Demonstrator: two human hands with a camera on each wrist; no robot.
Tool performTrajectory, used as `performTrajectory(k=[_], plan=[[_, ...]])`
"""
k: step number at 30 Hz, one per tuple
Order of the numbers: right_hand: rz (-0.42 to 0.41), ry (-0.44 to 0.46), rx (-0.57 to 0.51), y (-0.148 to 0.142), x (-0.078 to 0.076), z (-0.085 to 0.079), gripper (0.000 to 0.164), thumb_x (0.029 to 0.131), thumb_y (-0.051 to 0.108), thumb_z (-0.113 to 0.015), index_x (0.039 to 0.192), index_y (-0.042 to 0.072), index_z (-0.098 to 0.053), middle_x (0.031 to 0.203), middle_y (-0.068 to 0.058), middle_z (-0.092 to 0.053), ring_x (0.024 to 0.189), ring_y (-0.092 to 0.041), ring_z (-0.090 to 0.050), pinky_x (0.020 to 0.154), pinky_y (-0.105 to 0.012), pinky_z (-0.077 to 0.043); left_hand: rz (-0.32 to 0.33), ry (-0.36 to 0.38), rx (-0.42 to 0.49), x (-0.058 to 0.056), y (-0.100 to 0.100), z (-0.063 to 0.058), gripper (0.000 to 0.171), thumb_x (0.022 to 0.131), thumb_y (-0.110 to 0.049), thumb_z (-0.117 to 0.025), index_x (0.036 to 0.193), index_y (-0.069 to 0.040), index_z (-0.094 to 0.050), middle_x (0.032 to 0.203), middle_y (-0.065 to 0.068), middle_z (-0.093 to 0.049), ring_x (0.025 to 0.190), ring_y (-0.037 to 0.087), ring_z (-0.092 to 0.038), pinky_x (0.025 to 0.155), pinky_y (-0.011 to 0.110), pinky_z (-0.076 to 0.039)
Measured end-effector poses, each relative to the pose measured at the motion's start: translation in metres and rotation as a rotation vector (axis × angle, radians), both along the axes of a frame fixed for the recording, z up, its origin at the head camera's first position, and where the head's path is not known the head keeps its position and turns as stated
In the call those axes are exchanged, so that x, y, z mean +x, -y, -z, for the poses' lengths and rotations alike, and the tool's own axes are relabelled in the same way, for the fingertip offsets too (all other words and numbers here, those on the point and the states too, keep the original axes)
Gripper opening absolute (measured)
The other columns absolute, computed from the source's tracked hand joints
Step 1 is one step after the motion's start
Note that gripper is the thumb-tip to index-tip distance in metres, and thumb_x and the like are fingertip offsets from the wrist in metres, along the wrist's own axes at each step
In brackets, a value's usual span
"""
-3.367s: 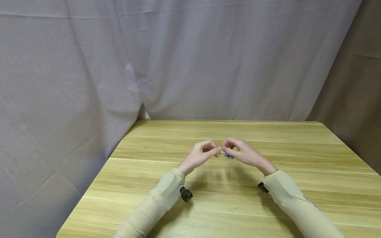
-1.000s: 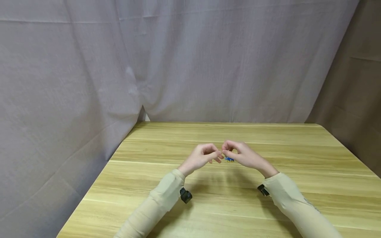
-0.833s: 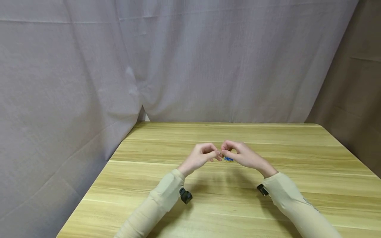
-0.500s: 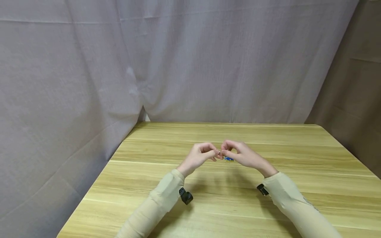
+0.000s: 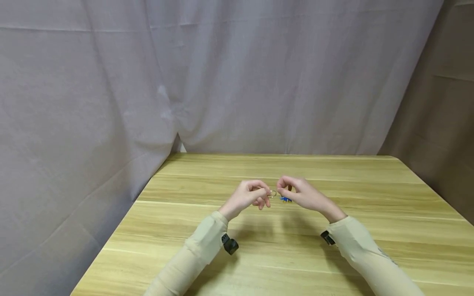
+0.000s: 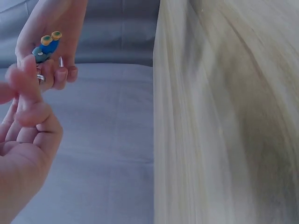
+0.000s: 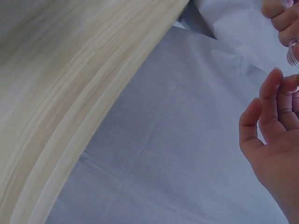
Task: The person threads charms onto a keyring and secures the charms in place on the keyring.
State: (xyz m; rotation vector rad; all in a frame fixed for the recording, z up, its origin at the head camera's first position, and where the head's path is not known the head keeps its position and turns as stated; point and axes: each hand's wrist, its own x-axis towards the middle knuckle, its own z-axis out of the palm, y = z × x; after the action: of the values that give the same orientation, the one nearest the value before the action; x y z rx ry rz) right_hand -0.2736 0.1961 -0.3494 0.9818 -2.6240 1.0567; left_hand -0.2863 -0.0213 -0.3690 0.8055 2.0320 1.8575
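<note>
My left hand (image 5: 247, 198) pinches a thin metal key ring (image 5: 273, 193) between thumb and forefinger, its loop sticking out toward the other hand. Facing it, my right hand (image 5: 301, 194) has thumb and forefinger pinched together, with a small blue figure (image 5: 286, 199) at its fingers; their grip covers the figure's upper part. In the left wrist view the figure (image 6: 48, 45) shows a blue body and two yellow-orange round ends, and the ring (image 6: 41, 78) glints beside the fingertips. The right wrist view catches the ring (image 7: 294, 51) at the frame's edge. Both hands are raised over the table.
A wood-grain table (image 5: 259, 263) lies below the hands, their shadows falling on it. Grey cloth (image 5: 237, 82) hangs behind and at the left, and a browner cloth (image 5: 440, 115) at the right. Black wrist cameras (image 5: 230, 245) sit at both cuffs.
The fingertips, which were nearly touching, have come apart, the left hand shifting slightly left. The ring's loop now shows in the gap. The right hand stays nearly in place with the blue figure.
</note>
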Motion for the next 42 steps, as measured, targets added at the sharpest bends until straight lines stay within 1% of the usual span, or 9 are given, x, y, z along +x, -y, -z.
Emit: performTrajectory(k=[3,7,11,15,20,26,29,35,42], plan=[[0.002,0.009,0.005,0.0006,0.0005,-0.001,0.007,0.097,0.011,-0.057,0.091,0.009,-0.058,0.079,0.003,-0.057,0.073,-0.006,-0.051,0.06,-0.023,-0.043,0.002,-0.006,-0.003,-0.0003,-0.0015,-0.0002,0.023,0.095,-0.013,-0.056,0.103,0.008,-0.062,0.071,0.0,-0.068,0.058,0.011,-0.062,0.057,0.02,-0.046],[-0.017,0.011,0.003,0.0014,0.0003,-0.0016,0.006,0.097,0.011,-0.056,0.091,0.009,-0.059,0.082,0.001,-0.059,0.076,-0.005,-0.051,0.064,-0.022,-0.044,-0.012,-0.029,-0.016,-0.0003,-0.0034,-0.0008,0.026,0.095,-0.021,-0.061,0.099,0.004,-0.065,0.072,0.001,-0.07,0.059,0.011,-0.064,0.057,0.02,-0.044],[-0.036,0.01,0.002,0.0015,0.0001,-0.0008,0.006,0.097,0.01,-0.056,0.092,0.009,-0.059,0.083,-0.002,-0.061,0.078,-0.005,-0.052,0.066,-0.022,-0.044,-0.016,-0.054,-0.056,0.0,-0.0046,-0.0011,0.027,0.094,-0.028,-0.064,0.093,-0.002,-0.068,0.069,0.001,-0.07,0.057,0.012,-0.064,0.056,0.02,-0.042],[-0.041,0.012,0.009,0.0025,-0.0005,0.0003,0.006,0.097,0.011,-0.057,0.091,0.011,-0.059,0.083,-0.001,-0.061,0.078,-0.005,-0.052,0.064,-0.021,-0.045,-0.015,-0.055,-0.083,-0.0008,-0.0054,-0.0005,0.032,0.094,-0.034,-0.063,0.088,-0.003,-0.068,0.064,0.001,-0.07,0.053,0.014,-0.063,0.053,0.02,-0.042],[-0.041,0.011,0.01,0.0045,-0.0018,0.0023,0.006,0.096,0.012,-0.057,0.09,0.012,-0.058,0.082,0.002,-0.06,0.077,-0.004,-0.053,0.063,-0.022,-0.046,-0.026,-0.035,-0.05,-0.0029,-0.0062,0.0019,0.033,0.097,-0.029,-0.059,0.086,0.001,-0.067,0.063,0.002,-0.069,0.051,0.012,-0.063,0.05,0.02,-0.041],[-0.052,-0.007,0.001,0.0039,-0.0039,0.004,0.007,0.097,0.012,-0.057,0.09,0.012,-0.058,0.081,0.002,-0.059,0.076,-0.003,-0.051,0.061,-0.022,-0.044,-0.013,-0.05,-0.02,-0.0026,-0.0056,0.0028,0.035,0.098,-0.024,-0.056,0.087,0.009,-0.062,0.068,0.008,-0.071,0.053,0.012,-0.065,0.051,0.022,-0.043],[-0.043,0.002,-0.005,0.0034,-0.0043,0.0045,0.008,0.097,0.012,-0.057,0.089,0.011,-0.058,0.079,0.004,-0.057,0.075,-0.003,-0.051,0.061,-0.022,-0.044,-0.01,-0.054,-0.01,-0.0027,-0.0061,0.0031,0.034,0.098,-0.023,-0.055,0.086,0.008,-0.061,0.069,0.007,-0.071,0.055,0.012,-0.065,0.053,0.022,-0.045],[-0.037,0.02,0.0,0.0034,-0.0033,0.0025,0.008,0.097,0.012,-0.056,0.089,0.012,-0.057,0.08,0.005,-0.056,0.076,-0.004,-0.051,0.062,-0.022,-0.043,-0.021,-0.061,-0.008,-0.0036,-0.0063,0.004,0.029,0.098,-0.024,-0.056,0.086,0.001,-0.065,0.072,0.007,-0.072,0.058,0.012,-0.066,0.055,0.023,-0.046],[-0.039,0.029,0.003,0.0052,-0.0049,0.0019,0.007,0.097,0.012,-0.056,0.091,0.012,-0.059,0.081,0.001,-0.06,0.076,-0.004,-0.052,0.062,-0.022,-0.044,-0.039,-0.075,-0.034,-0.0031,-0.007,0.0039,0.032,0.096,-0.027,-0.061,0.086,0.003,-0.065,0.071,0.011,-0.072,0.056,0.011,-0.064,0.055,0.021,-0.045]])
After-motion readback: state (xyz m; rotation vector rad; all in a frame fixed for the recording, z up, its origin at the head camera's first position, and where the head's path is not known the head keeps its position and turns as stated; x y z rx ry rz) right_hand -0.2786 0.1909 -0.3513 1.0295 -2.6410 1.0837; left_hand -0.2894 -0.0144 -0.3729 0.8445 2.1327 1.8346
